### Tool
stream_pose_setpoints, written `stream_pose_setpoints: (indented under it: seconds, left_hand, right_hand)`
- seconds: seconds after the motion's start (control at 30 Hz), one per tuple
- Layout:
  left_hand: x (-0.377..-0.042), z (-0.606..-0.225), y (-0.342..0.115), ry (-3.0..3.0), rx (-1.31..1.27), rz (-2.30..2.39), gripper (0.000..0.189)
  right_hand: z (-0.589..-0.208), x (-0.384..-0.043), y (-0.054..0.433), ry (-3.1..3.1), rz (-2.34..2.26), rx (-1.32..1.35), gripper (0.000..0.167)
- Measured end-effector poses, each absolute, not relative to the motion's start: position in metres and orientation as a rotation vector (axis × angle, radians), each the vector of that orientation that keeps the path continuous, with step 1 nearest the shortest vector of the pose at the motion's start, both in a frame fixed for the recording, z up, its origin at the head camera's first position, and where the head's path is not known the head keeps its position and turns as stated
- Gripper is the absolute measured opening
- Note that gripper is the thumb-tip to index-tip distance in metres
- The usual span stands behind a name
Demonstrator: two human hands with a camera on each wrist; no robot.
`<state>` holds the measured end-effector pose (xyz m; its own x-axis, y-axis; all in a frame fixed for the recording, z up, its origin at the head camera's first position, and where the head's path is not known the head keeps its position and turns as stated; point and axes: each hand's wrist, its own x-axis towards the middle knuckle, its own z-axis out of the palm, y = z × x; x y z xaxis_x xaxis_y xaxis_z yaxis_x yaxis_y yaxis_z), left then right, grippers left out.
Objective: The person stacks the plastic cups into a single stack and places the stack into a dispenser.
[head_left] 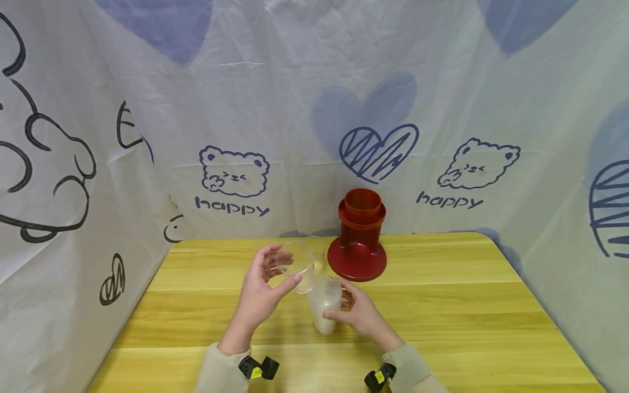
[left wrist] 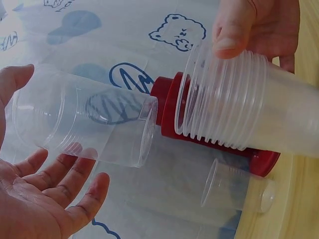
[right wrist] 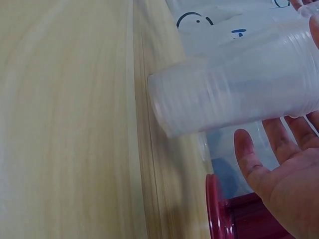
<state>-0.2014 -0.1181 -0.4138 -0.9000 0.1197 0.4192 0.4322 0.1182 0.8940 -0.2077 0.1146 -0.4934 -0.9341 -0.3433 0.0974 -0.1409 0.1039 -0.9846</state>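
Observation:
My left hand (head_left: pixel 260 289) holds a single clear plastic cup (left wrist: pixel 104 119), thumb on one side and fingers curved along the other. Just to its right and lower, my right hand (head_left: pixel 362 312) grips a stack of clear plastic cups (head_left: pixel 324 305) from the side. In the left wrist view the stack's several rims show in layers under the right thumb (left wrist: pixel 230 46). The single cup is apart from the stack there. Another clear cup (left wrist: pixel 232 186) stands upright on the table, close to a red holder (head_left: pixel 361 240) with a tube on a round base.
The wood-grain table (head_left: pixel 467 305) reaches back to a white cloth (head_left: pixel 295 109) printed with hearts and bears. Cloth also hangs along the left and right sides. The red holder stands near the table's back edge.

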Motion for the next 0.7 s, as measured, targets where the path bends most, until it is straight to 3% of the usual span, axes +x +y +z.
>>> stream_pose_setpoints:
  seconds: [0.7]
  left_hand:
    - [-0.209, -0.420, -0.102, -2.204, -0.642, -1.914, 0.056]
  right_hand:
    - [-0.482, -0.203, 0.116, 2.196, -1.933, -0.510, 0.066]
